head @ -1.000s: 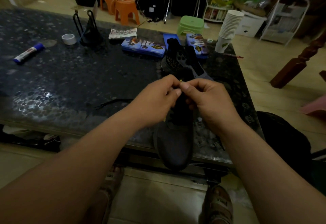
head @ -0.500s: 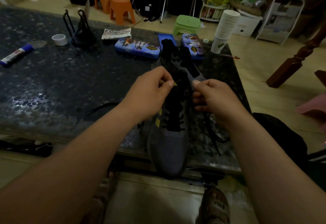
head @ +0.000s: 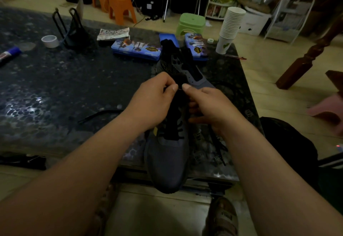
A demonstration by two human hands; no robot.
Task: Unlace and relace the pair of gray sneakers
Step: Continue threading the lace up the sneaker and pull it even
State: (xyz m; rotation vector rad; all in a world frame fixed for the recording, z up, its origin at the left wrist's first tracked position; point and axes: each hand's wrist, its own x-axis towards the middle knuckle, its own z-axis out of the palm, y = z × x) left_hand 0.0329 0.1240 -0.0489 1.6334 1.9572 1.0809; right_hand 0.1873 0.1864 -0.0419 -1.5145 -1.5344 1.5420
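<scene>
Sneaker pair sits on the dark pebble-pattern table (head: 55, 87), right of centre, both shoes gray knit with black trim.

Near sneaker (head: 167, 157): toe points at the person and overhangs the near table edge. Black tongue, yellow tag on its left side. Black lace (head: 176, 124) crosses the lower eyelets; its free length trails on the table to the shoe's right.

Far sneaker (head: 178, 63): just behind the hands, heel toward the blue tins. Upper eyelets show empty, tongue and collar black. Contact with the near shoe is hidden by the hands.

Left-hand grip (head: 154, 102): fingers curled, thumb pressed to forefinger, pinching the lace at the top of the near shoe's lacing.
Right-hand grip (head: 207, 104): same pinch, thumb tip nearly touching the left thumb, lower fingers curled against the shoe's right side. Scene is dim, so which eyelet they work at can't be read.

1 loose lace (head: 100, 115) lies on the table left of the left forearm.

Back edge: 2 blue tins (head: 137, 47), stack of paper cups (head: 232, 26), tape roll (head: 49, 41), marker (head: 10, 53) at far left.
</scene>
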